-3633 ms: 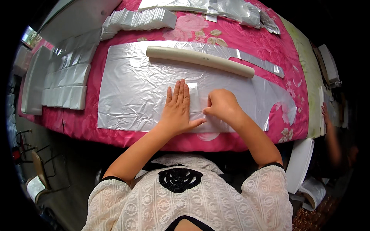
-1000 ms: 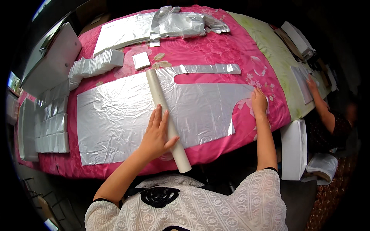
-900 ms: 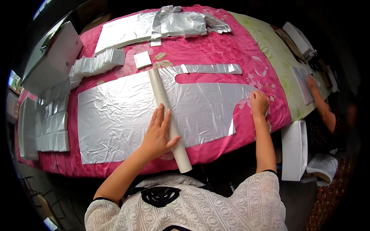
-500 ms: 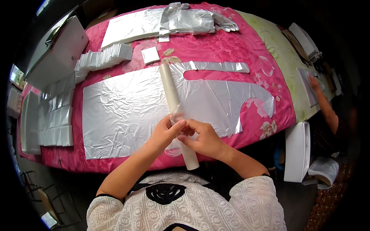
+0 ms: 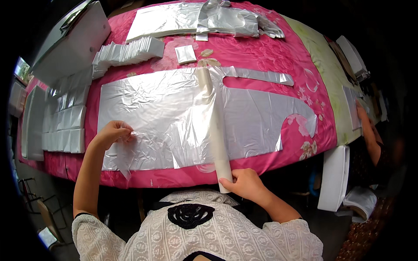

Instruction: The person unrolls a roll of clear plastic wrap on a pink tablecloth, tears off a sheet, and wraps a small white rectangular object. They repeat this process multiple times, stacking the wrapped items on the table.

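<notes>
A thin, shiny plastic apron (image 5: pixel 261 113) lies flat on the pink cloth, its neck loop and cut-out toward the right. Across its middle rests a long cream-coloured roll (image 5: pixel 216 139). My right hand (image 5: pixel 246 183) grips the roll's near end at the table edge, thumb on top. Over the apron's left part, my left hand (image 5: pixel 115 132) is closed in a pinch on clear plastic film (image 5: pixel 125 158), whose edge hangs below the fingers. Wrinkled film spreads between that hand and the roll, covering the apron there.
Behind lies a pile of flat plastic aprons (image 5: pixel 163 21). To the left are folded white packets (image 5: pixel 130 52), more stacked packets (image 5: pixel 65 117) and a white foam box (image 5: pixel 74 43). One packet (image 5: pixel 186 54) lies alone. At the right, another person's hand (image 5: pixel 361 113) touches flat sheets.
My hands have parted: the left has moved left, drawing film over the apron, and the right has slid to the roll's near end. The roll now sits slightly further right.
</notes>
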`<state>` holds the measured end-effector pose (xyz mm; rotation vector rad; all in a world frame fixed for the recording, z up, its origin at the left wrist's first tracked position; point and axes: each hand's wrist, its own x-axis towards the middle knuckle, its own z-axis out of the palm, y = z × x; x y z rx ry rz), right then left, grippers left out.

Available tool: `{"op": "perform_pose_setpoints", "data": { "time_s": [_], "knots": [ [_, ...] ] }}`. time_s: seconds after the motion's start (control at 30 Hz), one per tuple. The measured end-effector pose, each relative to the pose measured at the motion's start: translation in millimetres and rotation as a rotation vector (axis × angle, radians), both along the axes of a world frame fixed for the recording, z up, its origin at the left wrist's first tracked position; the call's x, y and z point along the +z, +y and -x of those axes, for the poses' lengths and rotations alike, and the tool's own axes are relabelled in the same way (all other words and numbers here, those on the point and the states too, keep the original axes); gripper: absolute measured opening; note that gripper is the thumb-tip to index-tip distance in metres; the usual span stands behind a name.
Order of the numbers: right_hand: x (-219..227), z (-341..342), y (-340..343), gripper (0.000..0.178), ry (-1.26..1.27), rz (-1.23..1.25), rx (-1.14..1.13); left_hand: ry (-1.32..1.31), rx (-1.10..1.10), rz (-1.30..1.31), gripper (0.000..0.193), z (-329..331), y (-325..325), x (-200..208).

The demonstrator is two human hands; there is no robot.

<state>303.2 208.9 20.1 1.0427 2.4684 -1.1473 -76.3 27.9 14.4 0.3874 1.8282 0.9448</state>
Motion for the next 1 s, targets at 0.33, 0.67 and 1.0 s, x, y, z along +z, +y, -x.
{"op": "perform_pose_setpoints", "data": {
  "time_s": [0.33, 0.67, 1.0],
  "knots": [
    [5.6, -15.3, 8.8, 0.038, -0.039, 0.047, -0.041, 0.621, -0.339, 0.293, 0.014, 25.3, -11.4, 12.1],
    [2.8, -18.1, 8.6, 0.043, -0.071, 0.013, 0.010, 1.102, -0.454, -0.635, 0.051, -155.2, 126.6, -10.1],
    [3.2, 49.9, 84.7, 0.056, 0.027, 0.184, 0.027, 1.230, -0.626, -0.356, 0.060, -180.2, 138.7, -49.6]
  ]
}}
